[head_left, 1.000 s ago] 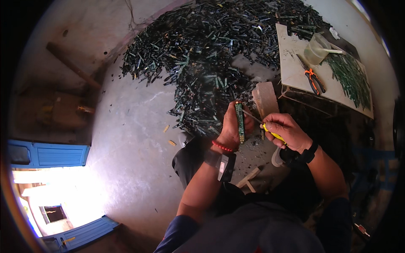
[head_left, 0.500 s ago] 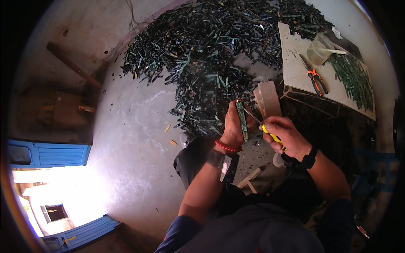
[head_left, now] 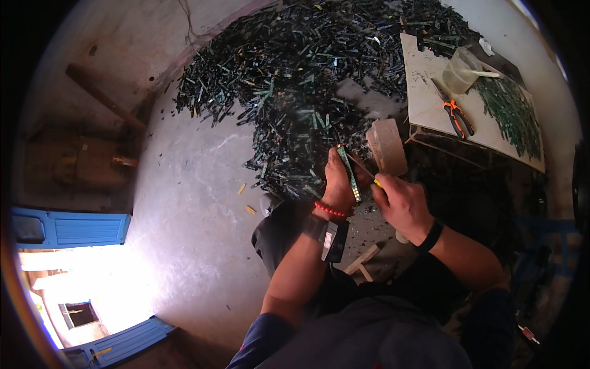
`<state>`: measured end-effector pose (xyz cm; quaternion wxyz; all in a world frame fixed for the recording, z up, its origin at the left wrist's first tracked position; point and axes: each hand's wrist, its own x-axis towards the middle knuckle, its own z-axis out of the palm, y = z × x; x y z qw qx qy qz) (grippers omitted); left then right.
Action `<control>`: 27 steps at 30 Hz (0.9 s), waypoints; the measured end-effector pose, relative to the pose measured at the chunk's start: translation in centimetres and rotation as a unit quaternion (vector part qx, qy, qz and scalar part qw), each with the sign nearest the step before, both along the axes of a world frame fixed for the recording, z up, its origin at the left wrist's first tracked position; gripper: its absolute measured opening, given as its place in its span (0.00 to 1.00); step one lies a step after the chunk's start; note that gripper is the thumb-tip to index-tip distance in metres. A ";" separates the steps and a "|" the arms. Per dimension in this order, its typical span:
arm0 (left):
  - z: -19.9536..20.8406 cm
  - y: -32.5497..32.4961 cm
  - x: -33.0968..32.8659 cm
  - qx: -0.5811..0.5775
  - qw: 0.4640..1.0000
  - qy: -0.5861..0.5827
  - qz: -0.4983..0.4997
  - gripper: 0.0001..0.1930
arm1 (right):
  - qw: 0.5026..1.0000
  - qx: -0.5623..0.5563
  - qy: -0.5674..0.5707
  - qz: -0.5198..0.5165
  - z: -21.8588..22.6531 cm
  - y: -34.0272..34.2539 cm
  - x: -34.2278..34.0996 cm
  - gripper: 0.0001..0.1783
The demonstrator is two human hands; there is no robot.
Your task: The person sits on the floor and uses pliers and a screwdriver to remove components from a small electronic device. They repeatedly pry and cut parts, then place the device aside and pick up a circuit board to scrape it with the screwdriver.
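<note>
My left hand (head_left: 337, 186) is closed around a narrow green circuit-board strip (head_left: 348, 170), held lengthwise with gold-coloured spots near its lower end. In my right hand (head_left: 405, 206) is a screwdriver (head_left: 378, 182) with a yellow handle, mostly covered by my fingers. Its thin metal shaft points up and left toward the strip's upper part; whether the tip touches it I cannot tell. Just beyond my hands, a large heap of dark and green board strips (head_left: 289, 74) spreads over the floor.
A brick-like block (head_left: 388, 147) stands beyond my right hand. On the low, pale-topped table (head_left: 424, 80) at the right are orange-and-black pliers (head_left: 456, 117), a clear plastic jug (head_left: 461, 72) and green strips (head_left: 507, 117). A wooden piece (head_left: 362, 259) lies near my legs. Blue doors (head_left: 86, 227) are at left.
My right hand has turned over, so its back now faces up and hides most of the yellow handle. The strip has tilted slightly in my left hand.
</note>
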<state>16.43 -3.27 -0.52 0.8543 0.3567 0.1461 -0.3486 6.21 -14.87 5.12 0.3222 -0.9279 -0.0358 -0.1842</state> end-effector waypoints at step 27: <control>0.7 -0.9 -2.5 0.097 0.993 -0.070 -0.012 0.23 | 0.981 0.135 0.121 0.074 1.1 -2.3 1.1 0.08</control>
